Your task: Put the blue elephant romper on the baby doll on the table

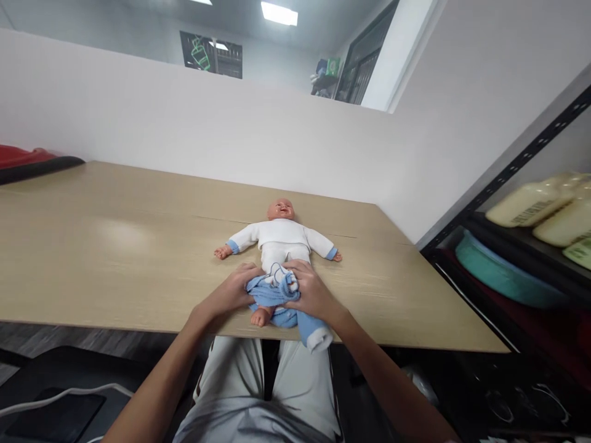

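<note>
A baby doll [281,210] lies on its back on the table, its head away from me and its arms spread. It wears a white long-sleeved top [284,234] with blue cuffs. Blue baby pants [268,294] with white trim are bunched around the doll's legs. My left hand [237,286] grips the left side of the bunched fabric, and my right hand [314,289] grips the right side. One bare doll foot [261,316] pokes out below the cloth. The other pant leg [316,332], with its white cuff, hangs over the table's front edge; the other foot is hidden.
The wooden table [138,246] runs up to a white partition wall [207,129]. On the right, a black shelf rack [508,157] holds cream bottles [530,203] and a teal basin [503,267]. A red item [28,157] sits at the far left. A white cable [69,392] lies at lower left.
</note>
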A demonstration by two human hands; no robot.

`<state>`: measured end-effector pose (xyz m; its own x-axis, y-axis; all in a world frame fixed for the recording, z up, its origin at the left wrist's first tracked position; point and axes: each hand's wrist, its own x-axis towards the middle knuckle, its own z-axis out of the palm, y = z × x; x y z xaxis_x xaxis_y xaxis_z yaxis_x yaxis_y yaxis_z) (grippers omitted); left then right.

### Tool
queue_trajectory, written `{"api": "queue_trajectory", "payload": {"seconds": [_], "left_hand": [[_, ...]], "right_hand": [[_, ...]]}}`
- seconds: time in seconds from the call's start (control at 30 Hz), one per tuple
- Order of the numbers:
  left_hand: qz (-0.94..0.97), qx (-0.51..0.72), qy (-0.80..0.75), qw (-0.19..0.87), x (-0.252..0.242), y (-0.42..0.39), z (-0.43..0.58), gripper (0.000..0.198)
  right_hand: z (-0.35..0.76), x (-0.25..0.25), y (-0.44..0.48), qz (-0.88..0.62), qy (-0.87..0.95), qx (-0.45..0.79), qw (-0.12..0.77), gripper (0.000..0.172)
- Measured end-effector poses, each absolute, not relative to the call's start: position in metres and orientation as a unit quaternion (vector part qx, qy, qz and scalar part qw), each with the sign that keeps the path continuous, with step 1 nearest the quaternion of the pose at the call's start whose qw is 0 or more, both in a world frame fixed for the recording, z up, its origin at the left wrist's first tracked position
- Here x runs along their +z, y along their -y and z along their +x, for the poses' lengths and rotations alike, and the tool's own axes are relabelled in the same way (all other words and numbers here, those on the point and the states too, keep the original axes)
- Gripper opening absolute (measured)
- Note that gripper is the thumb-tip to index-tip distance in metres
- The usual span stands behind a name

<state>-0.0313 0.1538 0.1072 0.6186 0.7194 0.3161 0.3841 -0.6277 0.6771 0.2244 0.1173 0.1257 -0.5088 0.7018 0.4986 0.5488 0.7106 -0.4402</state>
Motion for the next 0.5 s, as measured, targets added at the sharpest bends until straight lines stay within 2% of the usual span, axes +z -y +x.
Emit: {"api": "queue_trajectory", "payload": {"seconds": [0.1,0.3,0.4,0.5], "left_hand": [[0.856,0.272,-0.304,0.317,0.113,-0.166,-0.031,0.023],[0.816,0.282,-0.353,0.360,0.119,-0.169,-0.035,0.024],[0.792,0.290,-0.377,0.383,0.114,-0.171,-0.040,0.035],[0.761,0.309,-0.373,0.431,0.111,-0.174,-0.043,0.064]], "right_hand": [[0.233,0.130,-0.135,-0.334,0.874,0.157,0.315,0.053],[0.231,0.135,-0.141,-0.403,0.821,0.259,0.309,0.078],[0.228,0.133,-0.140,-0.409,0.796,0.314,0.317,0.071],[0.231,0.130,-0.146,-0.416,0.744,0.408,0.327,0.067]]}}
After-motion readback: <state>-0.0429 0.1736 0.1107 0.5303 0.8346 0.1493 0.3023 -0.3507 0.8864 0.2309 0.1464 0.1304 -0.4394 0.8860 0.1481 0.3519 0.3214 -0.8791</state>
